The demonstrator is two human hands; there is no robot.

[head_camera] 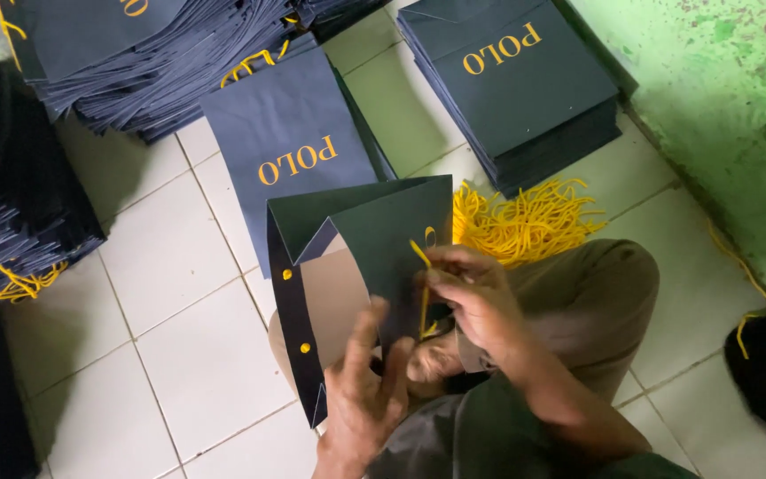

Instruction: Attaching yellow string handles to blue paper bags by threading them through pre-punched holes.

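Fingers [443,277] of the right hand [476,297] were pinched together on a yellow cord [423,293] at the upper edge of a dark green paper bag [383,235], which stood half-open above the person's lap. The left hand [365,390] gripped the bag from below, its fingers [374,341] clamped on the lower panel, thumb side against the pale inner face. Two small yellow knots [287,275] showed along the bag's near folded edge.

Beneath everything lay a floor of white square tiles [170,302] with thin dark grout lines, slightly grubby. A flat navy bag with gold lettering [290,142] lay on the tiles just behind the held one. A neat stack of folded dark bags [516,89] sat at the upper right, and a loose bundle of yellow cords [525,222] lay just in front of it, touching the person's knee [596,284], clad in olive-brown trousers. A fanned heap of finished bags [152,62] filled the upper left, another pile with yellow handles [11,239] lay at the left edge. A worn green wall [711,106], mottled and stained, rose along the right.
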